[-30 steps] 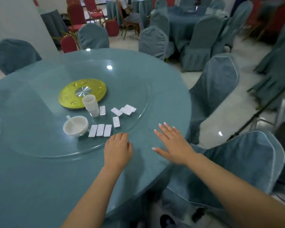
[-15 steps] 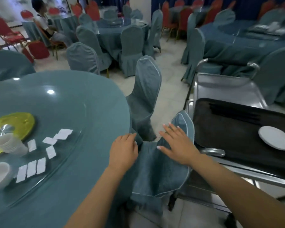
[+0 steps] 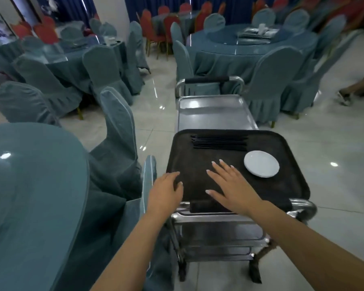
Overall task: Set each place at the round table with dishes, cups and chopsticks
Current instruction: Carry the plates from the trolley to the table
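The round table (image 3: 29, 185), draped in blue-grey cloth, fills the lower left of the frame; only its curved edge and bare top show here. Just right of it stand two covered chairs (image 3: 118, 131), one upright in the middle left and one seen edge-on below it. At centre sits a steel cart (image 3: 214, 114) with a bare shiny top shelf at its far end and a handle bar beyond. On the cart's near end rests a dark tray (image 3: 286, 198) — it holds a bundle of black chopsticks (image 3: 219, 142) laid across its far edge and a single white plate (image 3: 261, 164) at its right side, apart from the chopsticks. The right hand (image 3: 231, 185) hovers low over the tray's middle, palm down, fingers spread and holding nothing, just left of the plate. The left hand (image 3: 166, 192) is at the tray's near left corner, fingers loosely curled together and empty — whether it touches the rim cannot be told.
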Available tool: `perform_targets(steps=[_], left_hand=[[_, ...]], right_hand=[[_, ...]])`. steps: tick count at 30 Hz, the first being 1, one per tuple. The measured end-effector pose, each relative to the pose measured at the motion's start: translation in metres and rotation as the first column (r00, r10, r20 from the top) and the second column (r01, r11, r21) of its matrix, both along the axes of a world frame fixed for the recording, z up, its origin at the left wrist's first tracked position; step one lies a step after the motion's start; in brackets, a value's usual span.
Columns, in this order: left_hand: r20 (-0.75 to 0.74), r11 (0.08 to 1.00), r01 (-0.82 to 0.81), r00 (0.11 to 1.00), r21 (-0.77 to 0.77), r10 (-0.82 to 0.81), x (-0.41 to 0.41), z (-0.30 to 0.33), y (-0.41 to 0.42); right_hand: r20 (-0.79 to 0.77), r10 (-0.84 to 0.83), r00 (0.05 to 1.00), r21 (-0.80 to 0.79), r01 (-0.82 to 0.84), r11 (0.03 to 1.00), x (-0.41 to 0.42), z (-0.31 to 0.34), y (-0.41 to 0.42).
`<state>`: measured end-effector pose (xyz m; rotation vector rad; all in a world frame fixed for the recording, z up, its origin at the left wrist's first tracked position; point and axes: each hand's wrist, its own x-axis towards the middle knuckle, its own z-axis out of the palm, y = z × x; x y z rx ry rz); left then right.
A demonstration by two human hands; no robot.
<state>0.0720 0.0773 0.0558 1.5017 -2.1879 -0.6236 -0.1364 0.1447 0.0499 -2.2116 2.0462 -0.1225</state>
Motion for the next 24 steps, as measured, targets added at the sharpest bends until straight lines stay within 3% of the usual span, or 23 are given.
perform_targets(steps=[12, 24], left_hand=[[0.043, 0.950, 0.195, 0.976, 0.244, -0.212, -0.156, -0.033, -0.029], [0.057, 0.819, 0.345, 0.908, 0.459, -0.414, -0.258, -0.079, -0.119]], right_hand=[[-0.080, -0.158, 0.984, 0.178, 0.170, 0.969, -0.152, -0.044, 0.015], [-0.099, -0.432, 0.896, 0.426, 0.430, 0.796, -0.230, -0.091, -0.030]])
